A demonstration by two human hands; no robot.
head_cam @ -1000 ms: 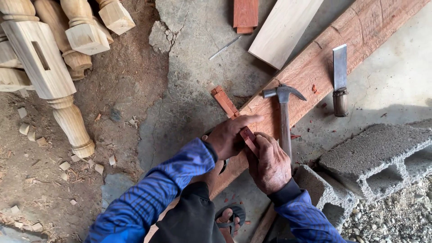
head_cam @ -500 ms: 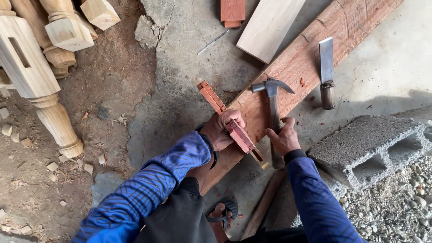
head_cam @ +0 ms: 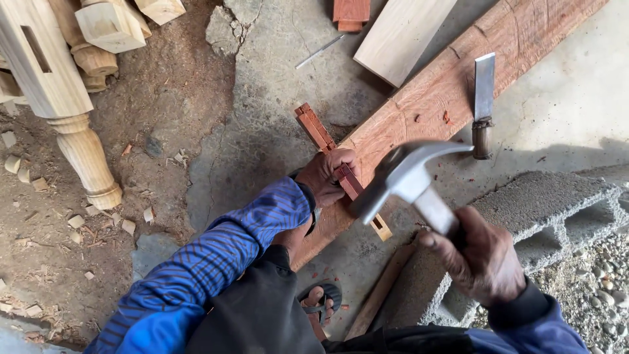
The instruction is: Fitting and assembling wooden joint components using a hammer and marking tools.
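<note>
Left hand grips the red gauge lying crosswise on the plank; right hand clenches the hammer, raised above the plank, head over the gauge's near end.

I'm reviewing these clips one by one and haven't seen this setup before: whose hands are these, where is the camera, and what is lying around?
There is no machine here. One camera sits on a person's head and looks down at their own two bare hands. The left hand has its grip on a narrow reddish wooden strip lying across a long reddish plank. The right hand holds a claw hammer raised and blurred. A chisel rests on the plank. Nearby are a grey concrete block, pale turned wooden legs and a pale board.
</note>
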